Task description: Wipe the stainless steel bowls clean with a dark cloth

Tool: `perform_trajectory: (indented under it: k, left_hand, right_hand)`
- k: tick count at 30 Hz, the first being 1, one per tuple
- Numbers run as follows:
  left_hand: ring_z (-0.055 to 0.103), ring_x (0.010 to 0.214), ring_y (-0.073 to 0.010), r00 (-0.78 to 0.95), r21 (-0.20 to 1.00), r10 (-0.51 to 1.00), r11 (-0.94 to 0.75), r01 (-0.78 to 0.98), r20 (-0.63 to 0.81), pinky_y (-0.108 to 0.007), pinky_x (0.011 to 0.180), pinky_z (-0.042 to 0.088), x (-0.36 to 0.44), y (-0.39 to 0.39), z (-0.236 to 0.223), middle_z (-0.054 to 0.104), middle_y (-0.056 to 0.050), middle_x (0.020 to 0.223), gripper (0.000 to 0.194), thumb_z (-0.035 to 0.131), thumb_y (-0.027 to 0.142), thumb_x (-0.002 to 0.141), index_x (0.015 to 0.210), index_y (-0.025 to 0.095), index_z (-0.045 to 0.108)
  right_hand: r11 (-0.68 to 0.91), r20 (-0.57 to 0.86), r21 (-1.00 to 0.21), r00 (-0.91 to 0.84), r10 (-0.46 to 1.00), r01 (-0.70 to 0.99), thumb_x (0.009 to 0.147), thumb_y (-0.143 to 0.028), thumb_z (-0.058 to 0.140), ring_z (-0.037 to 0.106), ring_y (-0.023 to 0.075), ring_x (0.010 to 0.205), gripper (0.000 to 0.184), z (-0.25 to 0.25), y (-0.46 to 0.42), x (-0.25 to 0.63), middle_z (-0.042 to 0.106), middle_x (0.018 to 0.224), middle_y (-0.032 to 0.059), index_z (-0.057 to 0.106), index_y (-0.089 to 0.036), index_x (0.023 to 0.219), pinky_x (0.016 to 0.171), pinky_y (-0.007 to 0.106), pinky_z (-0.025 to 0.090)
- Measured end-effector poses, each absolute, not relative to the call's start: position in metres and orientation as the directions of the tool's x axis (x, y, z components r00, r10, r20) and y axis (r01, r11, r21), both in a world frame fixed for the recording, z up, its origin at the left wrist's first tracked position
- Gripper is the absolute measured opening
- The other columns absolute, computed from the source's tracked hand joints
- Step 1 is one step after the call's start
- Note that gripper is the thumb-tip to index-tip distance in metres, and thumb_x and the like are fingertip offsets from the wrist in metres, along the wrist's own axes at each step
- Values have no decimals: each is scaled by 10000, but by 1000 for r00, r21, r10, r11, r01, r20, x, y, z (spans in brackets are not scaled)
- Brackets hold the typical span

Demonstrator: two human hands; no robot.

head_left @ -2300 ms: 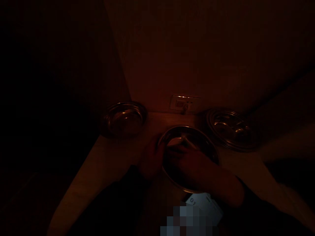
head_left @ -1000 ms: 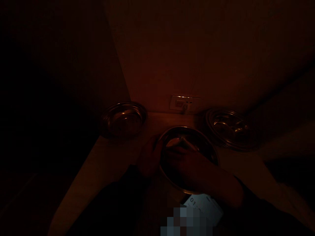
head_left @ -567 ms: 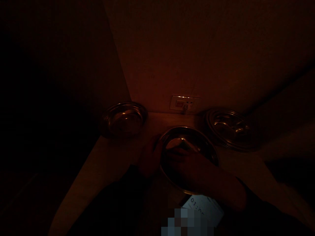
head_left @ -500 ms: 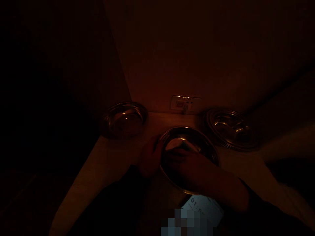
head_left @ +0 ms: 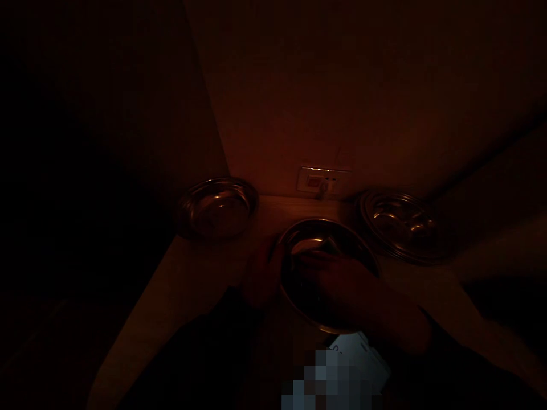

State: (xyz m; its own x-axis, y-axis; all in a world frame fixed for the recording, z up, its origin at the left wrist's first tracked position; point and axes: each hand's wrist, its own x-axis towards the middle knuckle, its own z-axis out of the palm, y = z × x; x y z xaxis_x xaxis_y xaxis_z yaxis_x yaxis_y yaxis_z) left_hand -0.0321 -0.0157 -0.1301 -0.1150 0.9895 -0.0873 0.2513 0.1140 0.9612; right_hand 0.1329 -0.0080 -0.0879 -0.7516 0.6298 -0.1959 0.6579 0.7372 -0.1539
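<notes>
A round metal bowl [head_left: 310,323] stands in the middle of a wooden surface, in very dim light. My left hand [head_left: 261,276] is closed on its left rim, with the thumb at the edge. Inside the bowl my right hand [head_left: 335,279] is bent down with its fingers close together. A thin, greenish flat edge [head_left: 331,245] shows just past those fingers. What it belongs to is too dark to name, and the underside of the right hand is hidden.
Another metal bowl [head_left: 217,208] stands at the back left. Stacked metal plates or dishes [head_left: 399,225] with shiny things in them stand at the back right. A wall socket [head_left: 322,180] with a plug is behind. A lit phone screen [head_left: 363,359] lies in front, partly pixelated.
My right hand has shifted slightly up and to the right inside the bowl, and the greenish edge has moved right with it. My left hand stays at the rim.
</notes>
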Motion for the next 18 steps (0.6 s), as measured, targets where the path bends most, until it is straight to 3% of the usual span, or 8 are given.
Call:
perform_trajectory:
  k: [5,13,18]
  left_hand:
    - [615,1023,-199,-121,961,991,89,261,-59,-316,900,455,-32,-16,-131,676,-71,1121,342,388,304,896,1115,157,605]
    - [616,1016,-194,-102,962,991,104,251,-81,-308,895,454,-33,-16,-128,675,-64,1123,335,406,303,897,1124,160,607]
    - [611,1026,-202,-119,959,990,109,263,-80,-326,909,445,-32,-16,-130,674,-66,1124,343,389,310,901,1130,166,600]
  right_hand:
    - [784,-208,-275,-831,516,556,836,-132,528,533,224,1160,291,-87,-14,135,646,1183,64,666,-217,1077,894,336,461]
    - [676,-261,-105,-676,689,730,862,-149,489,615,252,1032,346,-80,0,138,650,1176,74,627,-249,1163,777,359,497]
    - [753,-236,-223,-783,575,620,828,-126,532,579,227,1077,263,-83,-11,135,675,1092,79,686,-202,1028,872,331,452]
